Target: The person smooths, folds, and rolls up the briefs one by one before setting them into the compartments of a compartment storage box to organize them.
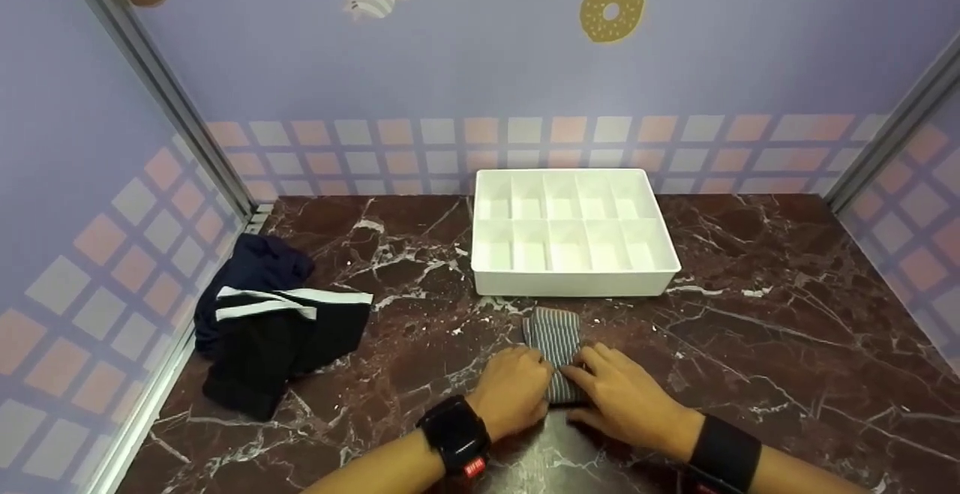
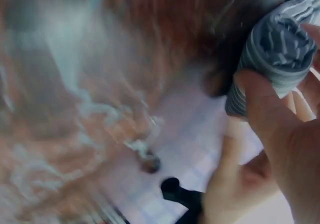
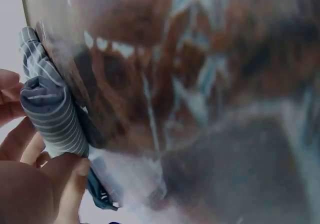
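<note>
A grey striped cloth point(image 1: 555, 338) lies on the marble table point(image 1: 750, 344) just in front of the white tray, its near end rolled up. My left hand point(image 1: 534, 378) grips the roll from the left. My right hand point(image 1: 592, 375) grips it from the right. In the left wrist view the rolled cloth point(image 2: 280, 49) sits between thumb and fingers point(image 2: 260, 109). The right wrist view shows the same roll point(image 3: 50, 109) pinched by my right fingers point(image 3: 60, 174). The cloth's far end still lies flat toward the tray.
A white divided tray point(image 1: 574, 282) with several empty compartments stands at the back centre. A heap of dark garments with white bands point(image 1: 270, 321) lies at the left, by the wall. Patterned walls close in the table on three sides.
</note>
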Demonstrator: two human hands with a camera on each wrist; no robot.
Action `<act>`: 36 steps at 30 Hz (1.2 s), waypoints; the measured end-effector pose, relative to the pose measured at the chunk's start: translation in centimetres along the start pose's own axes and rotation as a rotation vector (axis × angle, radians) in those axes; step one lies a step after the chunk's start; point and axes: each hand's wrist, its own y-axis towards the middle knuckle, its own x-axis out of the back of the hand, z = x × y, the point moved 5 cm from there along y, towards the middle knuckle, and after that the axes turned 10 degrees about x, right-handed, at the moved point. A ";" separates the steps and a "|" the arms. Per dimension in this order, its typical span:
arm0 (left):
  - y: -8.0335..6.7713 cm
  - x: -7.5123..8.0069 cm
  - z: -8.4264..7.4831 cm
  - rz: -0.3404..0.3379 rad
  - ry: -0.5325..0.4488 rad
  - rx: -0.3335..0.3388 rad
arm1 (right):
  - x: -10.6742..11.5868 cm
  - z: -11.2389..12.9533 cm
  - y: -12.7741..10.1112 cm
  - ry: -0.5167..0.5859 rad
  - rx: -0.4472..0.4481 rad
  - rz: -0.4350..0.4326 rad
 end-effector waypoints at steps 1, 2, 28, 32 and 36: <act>0.1 0.0 0.2 0.028 -0.050 0.014 | 0.0 0.0 -0.1 -0.007 -0.004 0.005; 0.2 0.0 0.4 0.056 -0.103 0.030 | 0.0 0.1 -0.1 -0.006 -0.011 0.005; 0.3 0.2 1.8 0.074 -0.232 0.167 | 1.1 -0.4 0.6 0.056 -0.132 -0.162; 0.5 0.3 2.0 0.045 -0.200 0.186 | 1.1 0.1 0.8 0.004 -0.032 -0.154; 0.4 0.3 1.7 0.000 -0.114 0.157 | 0.5 0.3 0.8 -0.048 -0.010 -0.082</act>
